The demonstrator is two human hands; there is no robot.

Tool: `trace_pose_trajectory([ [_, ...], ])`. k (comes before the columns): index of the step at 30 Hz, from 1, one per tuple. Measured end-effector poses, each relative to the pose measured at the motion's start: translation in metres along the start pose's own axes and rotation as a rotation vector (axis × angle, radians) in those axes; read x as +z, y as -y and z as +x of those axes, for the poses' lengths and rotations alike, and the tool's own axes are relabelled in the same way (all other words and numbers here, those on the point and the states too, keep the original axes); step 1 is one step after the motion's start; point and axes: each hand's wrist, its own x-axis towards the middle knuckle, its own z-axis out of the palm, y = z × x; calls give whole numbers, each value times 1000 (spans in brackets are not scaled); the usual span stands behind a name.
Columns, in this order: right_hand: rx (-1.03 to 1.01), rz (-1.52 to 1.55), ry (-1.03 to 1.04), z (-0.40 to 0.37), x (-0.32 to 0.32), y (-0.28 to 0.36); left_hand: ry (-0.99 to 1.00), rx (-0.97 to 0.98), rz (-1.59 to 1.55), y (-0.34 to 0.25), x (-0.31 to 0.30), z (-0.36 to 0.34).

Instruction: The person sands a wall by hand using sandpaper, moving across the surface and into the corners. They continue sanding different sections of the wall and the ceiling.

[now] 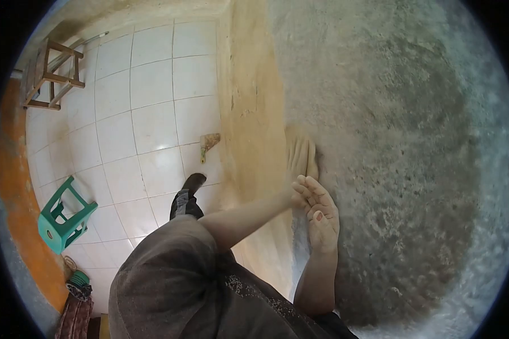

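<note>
My left hand (298, 199) and my right hand (324, 213) meet over the edge of a grey, mottled surface (401, 169). Both look pale and dusty. The right hand is turned palm side up, its fingers extended and slightly curved, with a reddish mark near the thumb tip. Its fingers overlap the left hand, whose own fingers are mostly hidden. No tool shows in either hand. Just beyond them is a pale, ridged shape like a dusty bare foot (301, 150). A flat tool with a brown, stained head and a greenish handle (208, 144) lies on the tiles.
White floor tiles (152, 127) stretch left of a yellowish ledge (249, 90). A green plastic stool (68, 226) and a wooden stool (54, 76) stand along the left side. A small green basket (79, 279) sits at lower left. One dark-covered foot (194, 182) rests on the tiles.
</note>
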Motion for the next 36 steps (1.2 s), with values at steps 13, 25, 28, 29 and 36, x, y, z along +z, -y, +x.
trace_pose_trajectory([
  [13,-131,-110,62,6,1,17,90,-173,-89,-39,-20,9],
  [25,-201,11,16,-15,-4,11,38,94,197,-15,-9,69],
  [28,-193,-6,13,-23,-5,16,150,-1,-90,15,3,-21],
  [29,-177,1,4,-26,-3,18,172,-99,-239,39,10,-37],
  [36,-106,29,32,1,2,10,25,-367,-471,-5,-30,112],
])
